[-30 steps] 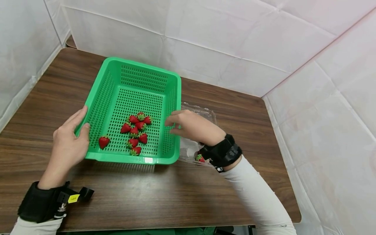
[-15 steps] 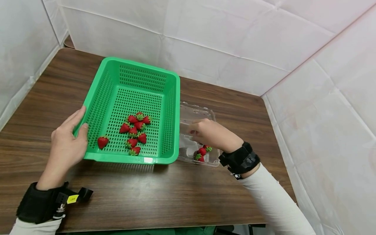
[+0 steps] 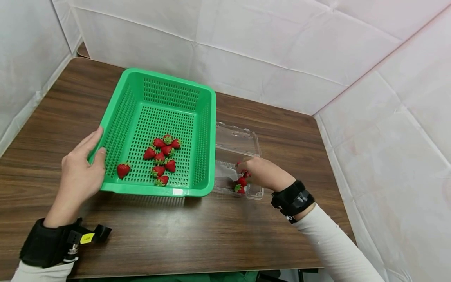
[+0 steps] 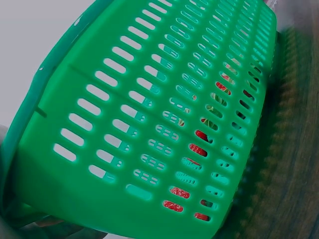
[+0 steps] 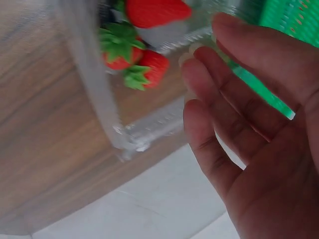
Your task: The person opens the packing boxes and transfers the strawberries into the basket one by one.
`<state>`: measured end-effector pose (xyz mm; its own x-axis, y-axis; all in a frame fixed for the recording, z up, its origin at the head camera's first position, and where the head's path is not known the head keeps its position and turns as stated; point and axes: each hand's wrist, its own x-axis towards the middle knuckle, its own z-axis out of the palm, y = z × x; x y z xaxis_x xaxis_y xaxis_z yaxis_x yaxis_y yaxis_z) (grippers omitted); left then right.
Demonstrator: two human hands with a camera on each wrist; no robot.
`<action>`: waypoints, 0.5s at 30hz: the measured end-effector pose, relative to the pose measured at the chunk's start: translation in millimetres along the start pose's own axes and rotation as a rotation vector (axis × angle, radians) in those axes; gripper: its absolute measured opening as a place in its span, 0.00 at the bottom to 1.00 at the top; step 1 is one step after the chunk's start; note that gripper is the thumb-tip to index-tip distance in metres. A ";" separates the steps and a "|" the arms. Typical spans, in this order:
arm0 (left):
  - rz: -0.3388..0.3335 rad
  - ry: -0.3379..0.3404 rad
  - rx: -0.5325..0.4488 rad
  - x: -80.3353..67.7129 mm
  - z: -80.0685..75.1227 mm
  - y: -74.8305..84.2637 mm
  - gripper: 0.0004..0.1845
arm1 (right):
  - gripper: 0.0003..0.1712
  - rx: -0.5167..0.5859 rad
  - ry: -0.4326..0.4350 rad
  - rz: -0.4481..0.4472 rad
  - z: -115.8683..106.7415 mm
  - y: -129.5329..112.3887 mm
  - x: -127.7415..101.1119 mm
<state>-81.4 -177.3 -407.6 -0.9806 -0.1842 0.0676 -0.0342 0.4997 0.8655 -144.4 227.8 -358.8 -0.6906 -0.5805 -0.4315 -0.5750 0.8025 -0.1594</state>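
From the head view, a green perforated plastic basket [image 3: 160, 133] is being held at its left rim by the left hand [image 3: 82, 172], fingers curled over the edge; red strawberries [image 3: 163, 156] are lying inside it. The right hand [image 3: 262, 173] is being lowered into a clear plastic clamshell tray [image 3: 237, 143] on the brown wood-grain surface [image 3: 176, 235].

In the left wrist view, only the basket's slotted wall is being shown, red glimpsed through it.

In the right wrist view, the right grip is being shown loose, fingers [image 5: 219, 124] relaxed, holding nothing, just beside three glossy strawberries in the ridged tray [image 5: 134, 45].
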 end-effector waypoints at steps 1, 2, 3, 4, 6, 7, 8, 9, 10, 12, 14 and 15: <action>0.000 -0.001 0.000 0.2 0.1 -0.3 0.26 | 0.17 -0.008 0.004 0.002 2.6 0.9 0.6; 0.001 0.000 -0.001 0.2 0.1 -0.4 0.26 | 0.17 -0.021 0.012 0.000 5.1 1.8 1.2; 0.001 0.001 0.000 0.2 0.0 -0.3 0.26 | 0.17 -0.036 0.024 -0.003 7.6 3.0 1.8; 0.002 0.001 0.000 0.2 0.1 -0.4 0.26 | 0.17 -0.049 0.039 -0.007 10.2 4.1 2.6; 0.002 0.002 0.001 0.3 0.3 -0.5 0.26 | 0.15 -0.056 0.062 -0.015 14.9 6.1 4.0; 0.002 0.002 0.001 0.3 0.4 -0.5 0.26 | 0.14 -0.060 0.072 -0.021 17.1 7.0 4.5; 0.002 0.004 0.001 0.2 0.3 -0.3 0.26 | 0.14 -0.065 0.080 -0.027 19.2 7.8 5.0; 0.003 0.003 0.001 0.2 0.3 -0.3 0.26 | 0.13 -0.068 0.088 -0.034 21.2 8.8 5.4; 0.005 0.004 0.001 0.1 0.3 -0.2 0.26 | 0.13 -0.071 0.093 -0.041 23.1 9.4 5.7; 0.008 0.004 0.001 0.1 0.3 0.0 0.26 | 0.12 -0.086 0.101 -0.045 26.9 11.3 6.5; 0.012 0.006 0.000 0.2 0.3 0.2 0.26 | 0.12 -0.102 0.113 -0.051 30.9 13.4 7.7; 0.014 0.006 0.000 0.2 0.3 0.3 0.26 | 0.11 -0.110 0.121 -0.054 32.9 14.5 8.4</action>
<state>-81.6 -176.9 -407.4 -0.9797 -0.1828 0.0826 -0.0208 0.5020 0.8646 -144.1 239.1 -394.0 -0.7010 -0.6403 -0.3140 -0.6528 0.7534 -0.0789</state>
